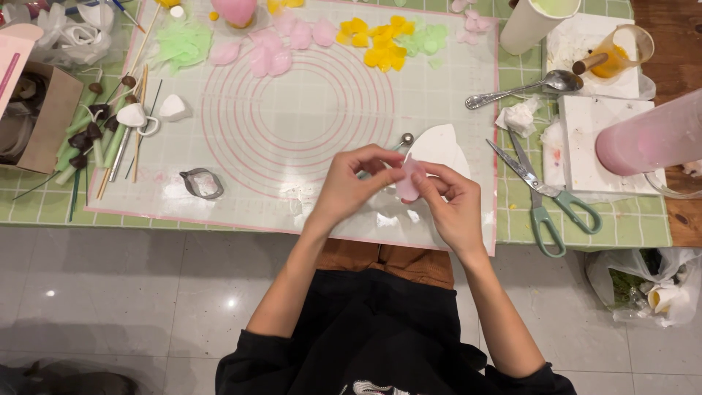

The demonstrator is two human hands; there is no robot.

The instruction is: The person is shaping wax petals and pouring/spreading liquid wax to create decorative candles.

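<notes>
Both hands pinch one pale pink petal (pixel 408 179) over the near edge of the mat (pixel 292 124): left hand (pixel 351 186) and right hand (pixel 452 205) with fingertips closed on it. Finished pink petals (pixel 281 44), yellow petals (pixel 376 40) and green petals (pixel 183 44) lie far; judging so, several done, this one unfinished. Far-right cup (pixel 621 51) holds orange liquid and a stick.

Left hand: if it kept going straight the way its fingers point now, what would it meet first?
The left hand points right, toward the pink petal it already pinches; just past that is the right hand. Depth is unclear.
</notes>
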